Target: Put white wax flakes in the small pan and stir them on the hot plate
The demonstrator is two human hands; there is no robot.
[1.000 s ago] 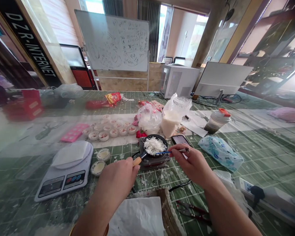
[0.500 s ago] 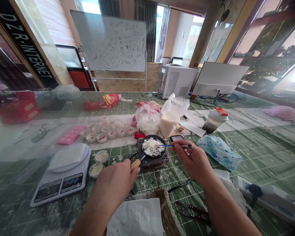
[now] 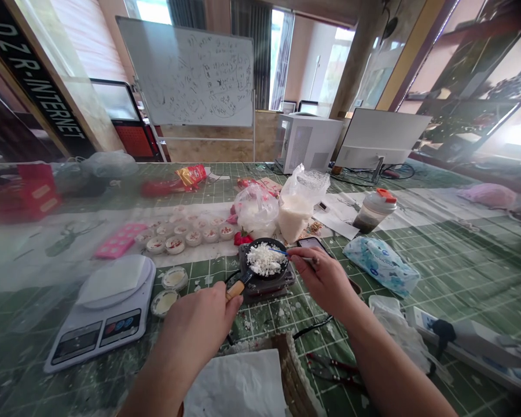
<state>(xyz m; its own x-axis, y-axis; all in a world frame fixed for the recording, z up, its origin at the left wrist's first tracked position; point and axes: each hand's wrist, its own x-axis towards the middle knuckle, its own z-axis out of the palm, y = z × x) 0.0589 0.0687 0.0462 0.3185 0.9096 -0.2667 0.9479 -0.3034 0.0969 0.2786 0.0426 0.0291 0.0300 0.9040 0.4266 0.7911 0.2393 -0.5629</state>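
**Pan (image 3: 281, 263) gripped on burner (image 3: 269, 288), flakes under stick**

Green mat (image 3: 469, 289) beneath pan. Scale (image 3: 99, 313) left of pan; small cups (image 3: 176, 237) behind it. White flakes (image 3: 264, 259) inside pan. Left hand (image 3: 195, 330) closed around pan's wooden handle (image 3: 235, 291). Right hand (image 3: 323, 281) nearly closed, pinching thin blue stick (image 3: 280, 252), tip at flakes.

The right hand (image 3: 323, 281) has moved left, carrying the thin blue-shafted stick (image 3: 278, 252) farther across the round black pan (image 3: 280, 273), its tip now over the white flakes (image 3: 264, 259).
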